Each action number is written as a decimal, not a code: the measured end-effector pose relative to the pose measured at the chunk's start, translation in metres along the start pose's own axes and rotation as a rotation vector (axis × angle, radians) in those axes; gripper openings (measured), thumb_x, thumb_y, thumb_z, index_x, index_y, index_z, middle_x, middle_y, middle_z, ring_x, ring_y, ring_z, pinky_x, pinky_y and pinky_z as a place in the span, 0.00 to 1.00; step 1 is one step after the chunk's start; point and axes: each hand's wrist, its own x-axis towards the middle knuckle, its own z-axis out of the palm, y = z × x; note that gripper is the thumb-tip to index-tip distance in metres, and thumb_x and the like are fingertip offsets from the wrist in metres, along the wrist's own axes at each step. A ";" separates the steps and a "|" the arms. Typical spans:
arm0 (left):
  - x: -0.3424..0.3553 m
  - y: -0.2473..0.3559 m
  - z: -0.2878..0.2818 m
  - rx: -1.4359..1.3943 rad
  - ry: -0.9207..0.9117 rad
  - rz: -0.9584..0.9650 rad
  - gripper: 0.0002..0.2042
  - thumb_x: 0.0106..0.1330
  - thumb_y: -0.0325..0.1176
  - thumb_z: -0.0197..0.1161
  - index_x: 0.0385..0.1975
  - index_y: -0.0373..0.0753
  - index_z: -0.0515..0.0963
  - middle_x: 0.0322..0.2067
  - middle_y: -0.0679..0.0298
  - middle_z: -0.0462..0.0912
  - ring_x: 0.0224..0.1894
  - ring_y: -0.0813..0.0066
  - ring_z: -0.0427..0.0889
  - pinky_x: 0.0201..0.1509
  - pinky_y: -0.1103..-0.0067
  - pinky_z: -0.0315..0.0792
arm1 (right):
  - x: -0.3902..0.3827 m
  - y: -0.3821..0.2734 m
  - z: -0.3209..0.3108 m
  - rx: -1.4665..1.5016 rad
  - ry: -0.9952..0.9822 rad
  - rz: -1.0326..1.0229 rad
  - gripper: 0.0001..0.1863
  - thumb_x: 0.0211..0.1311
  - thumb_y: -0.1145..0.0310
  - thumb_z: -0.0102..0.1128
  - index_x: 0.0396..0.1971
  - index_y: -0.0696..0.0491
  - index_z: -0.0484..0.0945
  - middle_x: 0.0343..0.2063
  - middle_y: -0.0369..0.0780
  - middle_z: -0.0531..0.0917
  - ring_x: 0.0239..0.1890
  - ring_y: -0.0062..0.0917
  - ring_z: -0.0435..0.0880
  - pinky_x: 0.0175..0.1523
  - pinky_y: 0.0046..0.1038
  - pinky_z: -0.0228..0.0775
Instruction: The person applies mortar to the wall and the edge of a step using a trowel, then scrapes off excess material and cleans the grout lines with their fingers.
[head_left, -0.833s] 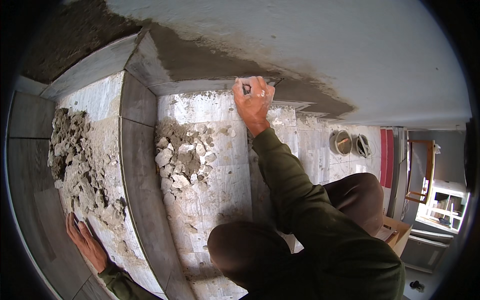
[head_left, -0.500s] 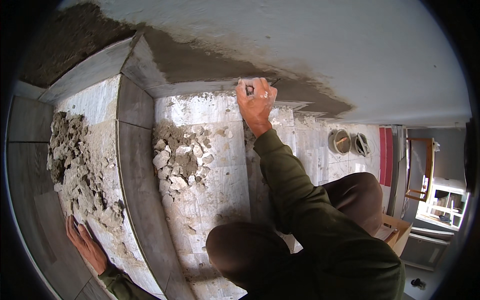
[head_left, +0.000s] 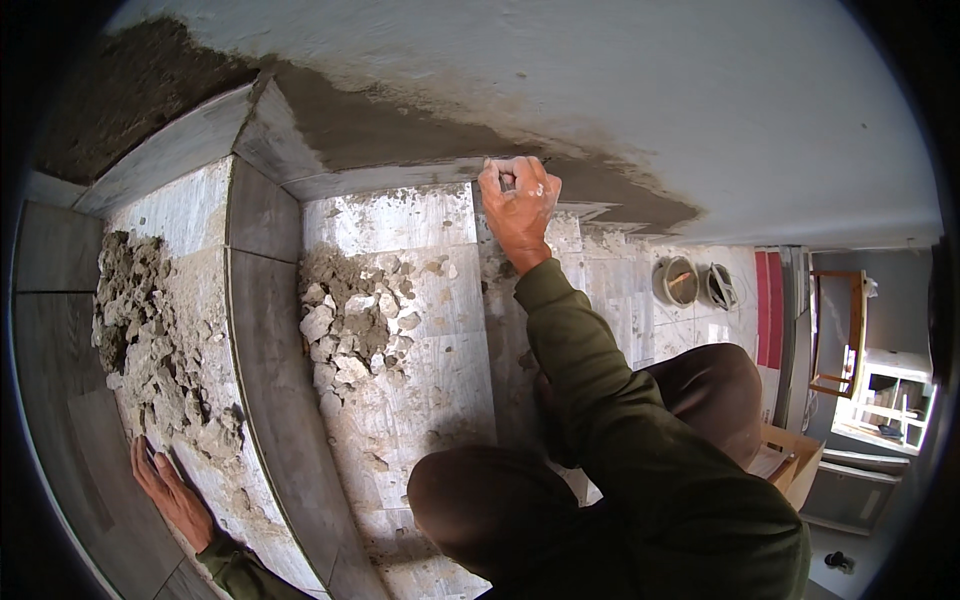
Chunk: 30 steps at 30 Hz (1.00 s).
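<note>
My right hand [head_left: 519, 212] is closed, its knuckles dusted white, against the skirting tile [head_left: 390, 178] at the foot of the wall. Whatever it grips is mostly hidden; only a thin dark tip shows beside the fingers. Just above the skirting runs a band of damp grey mortar [head_left: 370, 125]. At the lower left, my left hand [head_left: 172, 497] rests flat on a tiled step with fingers stretched out and nothing held. Beyond its fingertips lies a heap of crumbled mortar [head_left: 165, 340].
More broken rubble [head_left: 350, 320] lies on the middle step, left of my right arm. A grey tiled riser [head_left: 275, 330] separates the two steps. Two buckets [head_left: 677, 282] stand on the floor to the right, near a red strip [head_left: 768, 310]. The painted wall [head_left: 700, 100] rises along the top.
My right hand has slid slightly to the right along the skirting, still closed. The left hand stays in place. The view has shifted a little.
</note>
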 end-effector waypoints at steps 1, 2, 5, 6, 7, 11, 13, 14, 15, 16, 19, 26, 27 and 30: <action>0.000 0.002 0.000 -0.010 0.001 -0.008 0.25 0.74 0.47 0.41 0.61 0.34 0.64 0.60 0.53 0.62 0.64 0.59 0.61 0.65 0.68 0.59 | 0.000 0.000 0.000 -0.001 0.000 0.000 0.08 0.51 0.68 0.65 0.19 0.50 0.74 0.18 0.32 0.74 0.24 0.26 0.72 0.37 0.33 0.58; -0.001 0.004 0.001 -0.019 0.001 -0.017 0.25 0.74 0.47 0.41 0.61 0.34 0.64 0.60 0.53 0.61 0.64 0.59 0.61 0.65 0.67 0.59 | 0.000 0.001 -0.001 0.003 0.001 0.013 0.08 0.51 0.67 0.65 0.19 0.49 0.74 0.19 0.31 0.73 0.24 0.26 0.72 0.37 0.32 0.58; -0.001 0.002 0.001 -0.033 0.004 -0.022 0.25 0.74 0.47 0.40 0.61 0.35 0.64 0.60 0.53 0.61 0.64 0.59 0.61 0.65 0.67 0.59 | 0.001 0.000 -0.002 0.013 0.002 0.033 0.08 0.51 0.67 0.65 0.20 0.49 0.75 0.19 0.31 0.73 0.24 0.26 0.72 0.38 0.32 0.58; -0.001 0.002 0.001 -0.033 0.004 -0.022 0.25 0.74 0.47 0.40 0.61 0.35 0.64 0.60 0.53 0.61 0.64 0.59 0.61 0.65 0.67 0.59 | 0.001 0.000 -0.003 0.019 0.000 0.040 0.08 0.52 0.67 0.65 0.20 0.49 0.75 0.19 0.31 0.73 0.24 0.26 0.72 0.38 0.32 0.58; -0.001 0.002 0.000 -0.018 0.001 -0.017 0.25 0.74 0.48 0.40 0.61 0.35 0.63 0.60 0.53 0.61 0.64 0.59 0.61 0.65 0.67 0.59 | 0.001 0.000 -0.003 0.018 0.000 0.040 0.08 0.52 0.67 0.65 0.20 0.49 0.75 0.19 0.31 0.73 0.24 0.26 0.72 0.38 0.32 0.58; -0.001 0.003 0.000 -0.017 0.001 -0.012 0.25 0.74 0.47 0.40 0.61 0.35 0.63 0.60 0.53 0.61 0.64 0.60 0.61 0.65 0.67 0.59 | 0.001 0.005 -0.004 0.003 -0.007 0.020 0.07 0.52 0.67 0.65 0.20 0.49 0.75 0.19 0.31 0.73 0.24 0.26 0.72 0.38 0.32 0.58; -0.001 0.002 0.000 -0.009 -0.001 -0.009 0.25 0.74 0.47 0.41 0.61 0.35 0.63 0.60 0.53 0.61 0.64 0.60 0.61 0.65 0.67 0.59 | 0.002 0.005 -0.004 -0.005 -0.011 0.007 0.07 0.52 0.67 0.65 0.20 0.49 0.75 0.18 0.31 0.73 0.24 0.26 0.72 0.38 0.32 0.58; -0.001 0.002 0.000 -0.001 -0.002 -0.006 0.24 0.74 0.47 0.41 0.61 0.35 0.63 0.60 0.53 0.61 0.64 0.60 0.61 0.65 0.68 0.59 | 0.002 0.005 -0.005 -0.001 -0.007 0.011 0.07 0.51 0.67 0.65 0.20 0.49 0.75 0.18 0.31 0.73 0.24 0.26 0.72 0.37 0.32 0.58; -0.001 0.002 0.000 -0.001 -0.002 -0.006 0.24 0.74 0.47 0.41 0.61 0.35 0.63 0.60 0.53 0.61 0.64 0.60 0.61 0.65 0.68 0.59 | 0.002 0.004 -0.005 0.003 -0.003 0.015 0.07 0.51 0.67 0.65 0.20 0.49 0.75 0.18 0.31 0.73 0.24 0.26 0.72 0.37 0.32 0.58; -0.001 0.001 0.001 -0.025 0.000 -0.014 0.24 0.74 0.47 0.41 0.61 0.34 0.63 0.61 0.54 0.61 0.64 0.61 0.61 0.65 0.68 0.59 | 0.002 0.004 -0.006 0.003 -0.003 0.015 0.07 0.51 0.67 0.65 0.20 0.49 0.75 0.18 0.31 0.73 0.24 0.26 0.72 0.37 0.32 0.58; -0.001 0.002 0.001 -0.053 -0.001 -0.027 0.24 0.75 0.46 0.41 0.61 0.34 0.63 0.61 0.54 0.61 0.64 0.61 0.61 0.65 0.68 0.59 | 0.003 0.006 -0.007 0.004 -0.012 0.016 0.07 0.51 0.67 0.65 0.19 0.49 0.75 0.18 0.31 0.73 0.24 0.26 0.72 0.36 0.32 0.58; -0.001 -0.001 0.001 -0.038 0.001 -0.030 0.25 0.74 0.47 0.40 0.62 0.35 0.63 0.61 0.54 0.61 0.64 0.61 0.61 0.65 0.68 0.59 | 0.003 0.009 -0.008 0.006 -0.012 0.007 0.07 0.52 0.67 0.65 0.20 0.49 0.76 0.18 0.31 0.74 0.24 0.26 0.72 0.37 0.32 0.58; -0.001 -0.002 0.002 -0.038 0.001 -0.030 0.25 0.74 0.47 0.40 0.62 0.35 0.63 0.61 0.54 0.61 0.64 0.61 0.61 0.65 0.68 0.59 | 0.004 0.008 -0.009 0.008 -0.011 0.007 0.07 0.52 0.67 0.65 0.20 0.49 0.76 0.18 0.31 0.74 0.24 0.26 0.72 0.37 0.32 0.58; -0.001 -0.003 0.001 -0.044 0.000 -0.028 0.25 0.74 0.48 0.40 0.62 0.36 0.63 0.61 0.54 0.61 0.64 0.61 0.61 0.66 0.67 0.59 | 0.004 0.008 -0.010 0.018 -0.011 0.003 0.07 0.52 0.67 0.65 0.20 0.49 0.76 0.19 0.31 0.74 0.24 0.26 0.72 0.38 0.32 0.58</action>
